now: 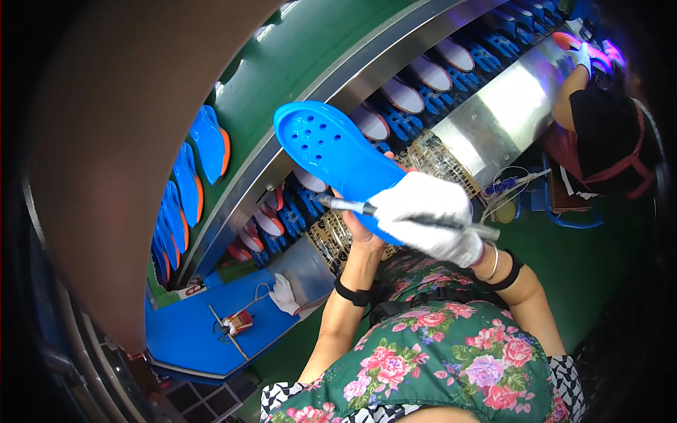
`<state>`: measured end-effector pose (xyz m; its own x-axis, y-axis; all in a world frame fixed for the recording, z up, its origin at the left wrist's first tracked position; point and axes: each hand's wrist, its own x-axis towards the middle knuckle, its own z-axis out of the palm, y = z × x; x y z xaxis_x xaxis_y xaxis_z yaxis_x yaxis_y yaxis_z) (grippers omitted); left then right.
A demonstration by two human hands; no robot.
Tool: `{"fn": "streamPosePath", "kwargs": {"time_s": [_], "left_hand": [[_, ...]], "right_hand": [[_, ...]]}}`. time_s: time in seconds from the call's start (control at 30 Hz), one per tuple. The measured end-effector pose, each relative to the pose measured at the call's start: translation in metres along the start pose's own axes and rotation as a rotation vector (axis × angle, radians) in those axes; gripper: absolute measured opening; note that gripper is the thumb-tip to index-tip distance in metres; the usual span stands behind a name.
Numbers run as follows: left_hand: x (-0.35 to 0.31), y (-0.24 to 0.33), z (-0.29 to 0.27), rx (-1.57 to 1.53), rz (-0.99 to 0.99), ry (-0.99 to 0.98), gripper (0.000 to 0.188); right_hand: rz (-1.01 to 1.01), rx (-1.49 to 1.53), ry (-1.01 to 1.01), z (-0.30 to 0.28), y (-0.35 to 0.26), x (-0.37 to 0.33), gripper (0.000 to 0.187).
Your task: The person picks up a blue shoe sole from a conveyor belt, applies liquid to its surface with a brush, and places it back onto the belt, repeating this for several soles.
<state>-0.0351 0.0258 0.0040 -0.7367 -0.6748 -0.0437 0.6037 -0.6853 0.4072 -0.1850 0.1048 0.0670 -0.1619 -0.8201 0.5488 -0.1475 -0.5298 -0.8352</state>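
Note:
A glossy blue shoe sole (331, 144), with several small holes in its forefoot, is held up in front of me, toe to the upper left. My bare left hand (358, 227) grips it from beneath and along its near edge; most of those fingers are hidden behind it. My right hand (427, 215), in a white glove, is closed around a brush (351, 205). The brush lies across the sole's near edge, its bristle end close to my left thumb. Whether the bristles touch the sole I cannot tell.
Beyond the sole runs a conveyor rack (405, 95) with white-bottomed shoes and blue holders. Blue soles with orange edges (211, 144) stand on a green belt. A blue table (183, 328) carries a small red container (238, 323) and a white glove (283, 295). A co-worker (599, 120) handles a shoe under violet light.

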Motion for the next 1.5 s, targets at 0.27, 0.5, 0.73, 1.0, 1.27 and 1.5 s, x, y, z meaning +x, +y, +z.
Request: {"fn": "streamPosePath", "kwargs": {"time_s": [0.27,0.5,0.73,1.0,1.27,1.5], "left_hand": [[0.006,0.006,-0.009,0.034,-0.009,-0.011,0.103],[0.014,0.010,0.006,-0.055,0.031,-0.015,0.108],[0.020,0.005,0.008,-0.178,0.060,0.134,0.101],[0.021,0.016,0.001,-0.139,-0.012,-0.029,0.106],[0.022,0.019,-0.009,-0.180,-0.132,-0.075,0.110],[0.032,0.017,-0.006,-0.167,0.011,-0.021,0.101]], "right_hand": [[-0.072,-0.077,0.031,0.014,0.002,-0.016,0.024],[-0.154,-0.225,0.017,0.003,0.012,-0.010,0.023],[0.127,-0.022,0.102,-0.004,0.015,-0.012,0.019],[0.151,0.080,0.005,-0.008,0.014,-0.017,0.019],[0.055,0.078,-0.167,-0.015,0.007,-0.024,0.017],[-0.151,-0.208,-0.098,-0.010,0.011,-0.033,0.020]]}}
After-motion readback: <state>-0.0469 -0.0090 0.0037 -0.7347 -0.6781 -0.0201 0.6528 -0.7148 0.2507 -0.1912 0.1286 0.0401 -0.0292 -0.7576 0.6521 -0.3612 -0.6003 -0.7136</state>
